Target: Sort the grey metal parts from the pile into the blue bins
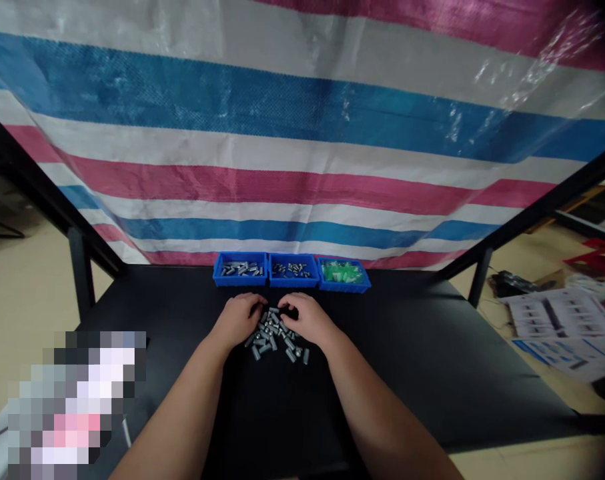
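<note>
A loose pile of small grey metal cylinders [273, 328] lies on the black table, with a few shiny round-looking bits among them. My left hand [236, 320] rests at the pile's left edge, fingers curved and thumb apart from them. On the opposite side, my right hand [308, 316] is curved in the same way, with a gap between thumb and fingers. Both hands seem to touch or nearly touch the outer pieces. Nothing can be seen held in either one, though some fingertips are partly hidden.
Behind the pile stand three blue bins in a row: the left bin [241, 281] has grey cylinders, the middle bin [294, 283] small dark metal parts, the right bin [343, 287] green pieces. A striped sheet [302, 187] rises behind the black table [412, 360]. A blurred-out item lies left.
</note>
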`<state>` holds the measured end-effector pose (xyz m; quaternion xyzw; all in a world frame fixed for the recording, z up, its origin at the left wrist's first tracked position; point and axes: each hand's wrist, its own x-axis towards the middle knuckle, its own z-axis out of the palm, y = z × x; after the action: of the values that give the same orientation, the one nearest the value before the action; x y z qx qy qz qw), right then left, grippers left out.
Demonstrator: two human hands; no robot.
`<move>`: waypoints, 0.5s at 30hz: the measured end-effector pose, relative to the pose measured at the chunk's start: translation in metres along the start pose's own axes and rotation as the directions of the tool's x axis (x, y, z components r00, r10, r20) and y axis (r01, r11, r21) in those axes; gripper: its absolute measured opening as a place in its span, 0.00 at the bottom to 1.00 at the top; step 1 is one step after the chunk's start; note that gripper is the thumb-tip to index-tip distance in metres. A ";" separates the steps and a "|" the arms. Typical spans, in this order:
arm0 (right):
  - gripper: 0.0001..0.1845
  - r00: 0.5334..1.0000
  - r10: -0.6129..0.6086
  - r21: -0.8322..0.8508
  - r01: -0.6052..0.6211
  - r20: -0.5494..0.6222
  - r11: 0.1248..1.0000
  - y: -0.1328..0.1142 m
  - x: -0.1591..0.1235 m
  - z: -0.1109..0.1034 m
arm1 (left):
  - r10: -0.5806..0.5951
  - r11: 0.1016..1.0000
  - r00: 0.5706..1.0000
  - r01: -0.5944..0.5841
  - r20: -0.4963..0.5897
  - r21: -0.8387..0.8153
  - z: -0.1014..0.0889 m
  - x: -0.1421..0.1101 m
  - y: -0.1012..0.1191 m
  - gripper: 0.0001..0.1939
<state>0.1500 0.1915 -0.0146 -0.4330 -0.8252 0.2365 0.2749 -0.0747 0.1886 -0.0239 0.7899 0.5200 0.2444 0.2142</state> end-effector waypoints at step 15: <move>0.07 0.992 0.109 0.039 -0.112 0.067 0.993 0.001 -0.008 -0.007 | -0.024 0.999 0.999 0.023 -0.023 -0.049 -0.001 -0.002 -0.001 0.12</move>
<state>0.1595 0.1863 -0.0121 -0.4642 -0.8032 0.2829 0.2437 -0.0765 0.1872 -0.0240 0.7753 0.5256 0.2638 0.2302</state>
